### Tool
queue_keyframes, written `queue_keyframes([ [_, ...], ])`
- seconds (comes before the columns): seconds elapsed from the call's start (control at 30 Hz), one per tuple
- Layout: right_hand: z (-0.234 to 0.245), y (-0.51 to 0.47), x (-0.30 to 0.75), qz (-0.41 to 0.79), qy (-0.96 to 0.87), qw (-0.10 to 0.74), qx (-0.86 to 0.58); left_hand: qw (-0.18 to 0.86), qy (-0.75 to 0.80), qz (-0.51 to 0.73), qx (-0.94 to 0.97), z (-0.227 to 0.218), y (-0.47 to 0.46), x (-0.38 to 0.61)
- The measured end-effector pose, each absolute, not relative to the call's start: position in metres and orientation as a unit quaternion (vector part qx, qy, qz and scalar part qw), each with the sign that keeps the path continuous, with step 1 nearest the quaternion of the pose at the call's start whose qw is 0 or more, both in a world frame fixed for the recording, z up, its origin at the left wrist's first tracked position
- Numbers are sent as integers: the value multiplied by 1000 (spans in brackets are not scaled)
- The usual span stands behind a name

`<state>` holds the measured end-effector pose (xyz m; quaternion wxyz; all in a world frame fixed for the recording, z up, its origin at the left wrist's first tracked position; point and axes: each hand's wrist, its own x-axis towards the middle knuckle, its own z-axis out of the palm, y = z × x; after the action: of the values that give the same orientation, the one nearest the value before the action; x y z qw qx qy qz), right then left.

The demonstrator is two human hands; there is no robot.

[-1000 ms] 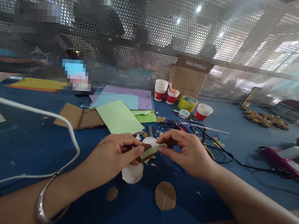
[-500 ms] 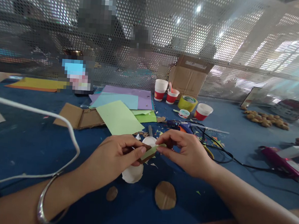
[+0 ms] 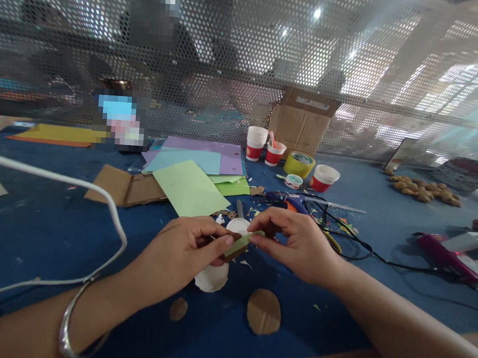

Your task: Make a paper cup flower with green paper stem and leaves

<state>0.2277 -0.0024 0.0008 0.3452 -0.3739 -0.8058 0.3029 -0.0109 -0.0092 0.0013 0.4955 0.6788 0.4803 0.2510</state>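
Observation:
My left hand is closed on a small brown cardboard piece, thumb on top and fingers underneath. A narrow pale green paper strip lies along that cardboard. At the strip's right end, my right hand pinches it between thumb and forefinger. One white round piece lies below my hands and another white disc just behind them, partly hidden. Nearer the table's front edge are a round cardboard disc and a smaller cardboard disc.
Behind my hands lie green paper, folded cardboard and a blue glue gun with a black cord. Paper cups and yellow tape stand farther back. A white cable arches at left; a magenta device sits at right.

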Motion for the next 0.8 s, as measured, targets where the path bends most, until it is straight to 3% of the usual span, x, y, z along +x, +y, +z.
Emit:
queue_keyframes([
  [0.8, 0, -2, 227, 309, -804, 347, -371, 452, 507, 206, 704, 3, -11, -8],
])
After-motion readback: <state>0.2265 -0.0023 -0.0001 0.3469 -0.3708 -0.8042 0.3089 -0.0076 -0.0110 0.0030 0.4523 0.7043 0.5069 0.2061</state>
